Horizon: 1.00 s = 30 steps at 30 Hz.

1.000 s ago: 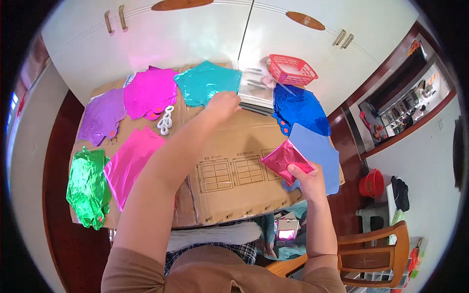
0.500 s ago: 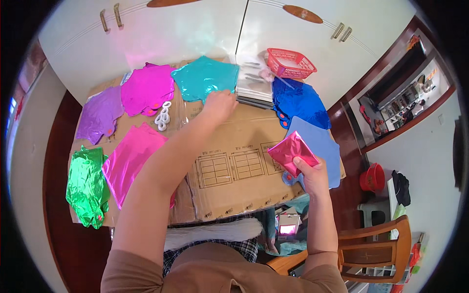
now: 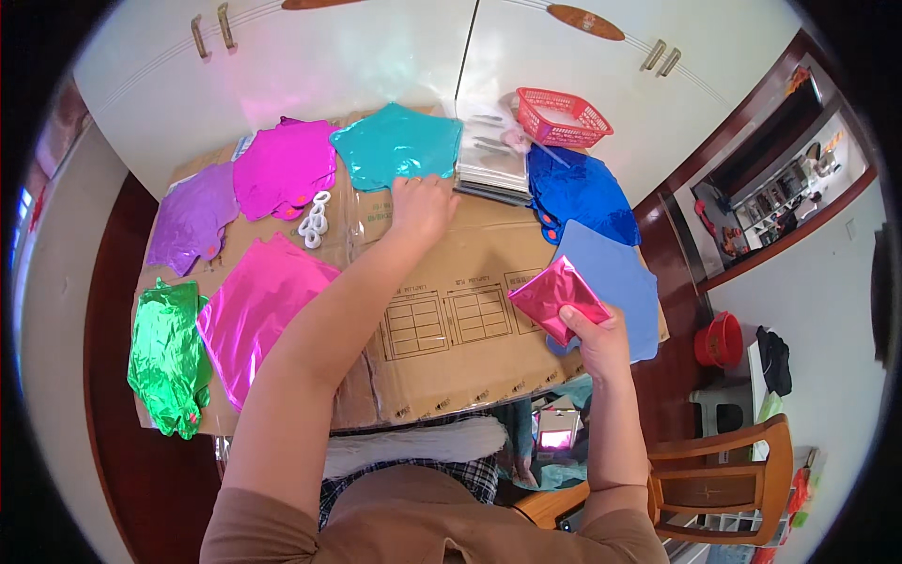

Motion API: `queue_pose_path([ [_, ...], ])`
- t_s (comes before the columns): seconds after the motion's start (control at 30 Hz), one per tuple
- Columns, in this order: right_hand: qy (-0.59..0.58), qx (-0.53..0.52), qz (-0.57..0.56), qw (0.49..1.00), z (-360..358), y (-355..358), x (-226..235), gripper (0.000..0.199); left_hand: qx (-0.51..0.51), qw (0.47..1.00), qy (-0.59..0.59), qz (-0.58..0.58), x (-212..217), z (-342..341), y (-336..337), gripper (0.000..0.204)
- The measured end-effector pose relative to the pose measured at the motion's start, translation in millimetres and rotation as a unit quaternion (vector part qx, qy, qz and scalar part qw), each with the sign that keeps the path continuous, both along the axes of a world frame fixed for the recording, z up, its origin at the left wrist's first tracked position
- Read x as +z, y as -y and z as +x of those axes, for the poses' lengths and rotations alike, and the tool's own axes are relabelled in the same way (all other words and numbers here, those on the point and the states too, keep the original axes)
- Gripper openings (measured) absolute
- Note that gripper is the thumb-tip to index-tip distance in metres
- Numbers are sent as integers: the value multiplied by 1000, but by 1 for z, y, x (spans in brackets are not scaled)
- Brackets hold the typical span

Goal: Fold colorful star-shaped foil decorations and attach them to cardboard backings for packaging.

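Note:
My right hand [image 3: 594,336] grips a folded packet of shiny pink foil [image 3: 561,296], thumb on top, above the right side of the cardboard-covered table. At the back, my left hand [image 3: 423,205] is closed at the near edge of a flat teal foil balloon [image 3: 395,146]; its fingertips are partly hidden. Left of it lie flat foil balloons in magenta [image 3: 284,167] and purple [image 3: 194,221]. Nearer to me are a hot-pink one [image 3: 258,305], partly under my left forearm, and a crinkled green one [image 3: 167,352].
On the right lie a dark blue foil pile [image 3: 587,197] and a pale blue sheet [image 3: 615,291]. A stack of clear packets [image 3: 490,164] and a red basket [image 3: 564,120] stand at the back. White rings [image 3: 314,221] lie at left. A wooden chair [image 3: 723,479] is beside me.
My left hand has shifted slightly left along the teal balloon's near edge, its fingers lying further over it. The pink packet in my right hand has tilted and moved slightly left.

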State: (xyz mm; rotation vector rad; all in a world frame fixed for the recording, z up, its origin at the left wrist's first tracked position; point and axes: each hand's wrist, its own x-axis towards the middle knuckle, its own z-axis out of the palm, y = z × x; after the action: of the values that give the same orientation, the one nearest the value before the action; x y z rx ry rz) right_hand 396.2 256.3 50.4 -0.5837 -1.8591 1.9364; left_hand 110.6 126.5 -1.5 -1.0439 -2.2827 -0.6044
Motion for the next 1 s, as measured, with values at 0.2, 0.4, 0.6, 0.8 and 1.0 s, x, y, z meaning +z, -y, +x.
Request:
queue_pose_path([
  [0.2,-11,4,-7,1000,4,1,-1,19,34,996,44,-65,2,7,-1,18],
  [0.4,-8,5,-10,1000,6,2,-1,20,34,997,54,-33,4,12,-2,17],
  [0.6,-12,10,-10,1000,8,2,-4,21,-17,999,-21,-33,-1,2,-2,16],
  [0.8,-5,16,-11,1000,8,4,-4,21,-143,976,-149,-70,2,-20,-9,10],
  [1.0,-4,15,-12,1000,10,3,-6,21,-161,970,-161,-88,9,-20,-15,7],
])
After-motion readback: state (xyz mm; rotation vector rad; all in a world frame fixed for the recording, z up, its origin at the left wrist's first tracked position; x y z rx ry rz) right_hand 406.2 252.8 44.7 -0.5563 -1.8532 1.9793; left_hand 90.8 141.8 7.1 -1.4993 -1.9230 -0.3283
